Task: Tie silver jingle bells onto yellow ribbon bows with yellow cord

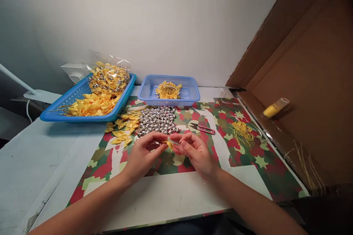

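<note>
My left hand (145,154) and my right hand (194,150) meet over the patterned mat (242,161). Both pinch a small yellow ribbon bow (169,144) between their fingertips. Just beyond the hands lies a heap of silver bells (158,119). Several loose yellow bows (124,128) lie to its left. Small thread snips (202,128) with red handles rest to the right of the bells. A tangle of yellow thread (242,132) lies farther right.
A large blue tray (55,112) at back left holds yellow bows and a clear bag of them. A smaller blue basket (190,93) holds more bows. A brown cardboard wall (311,80) with a yellow thread spool (273,108) stands at right. A white wall is behind.
</note>
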A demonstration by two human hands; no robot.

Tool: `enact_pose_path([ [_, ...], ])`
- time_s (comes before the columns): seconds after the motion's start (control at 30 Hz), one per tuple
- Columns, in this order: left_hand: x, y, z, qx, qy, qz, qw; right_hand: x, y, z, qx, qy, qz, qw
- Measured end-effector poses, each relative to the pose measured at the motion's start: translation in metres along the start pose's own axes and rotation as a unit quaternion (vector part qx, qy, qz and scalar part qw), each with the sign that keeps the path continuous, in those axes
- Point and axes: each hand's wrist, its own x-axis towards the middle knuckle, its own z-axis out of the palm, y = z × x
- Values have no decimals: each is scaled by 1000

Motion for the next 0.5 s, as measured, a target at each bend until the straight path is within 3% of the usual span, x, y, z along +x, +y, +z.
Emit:
enact_pose_path([
  [0.17,2,1,0,-1,3,-21,1000,1,9,-4,-73,60,-48,994],
  [0.33,3,2,4,-62,-2,-25,998,0,15,2,-38,21,3,999],
  [0.43,2,-1,3,-67,8,-17,998,1,14,3,-21,45,25,998],
  [0.5,2,-4,0,-74,-15,-11,997,1,12,3,-25,64,18,997],
])
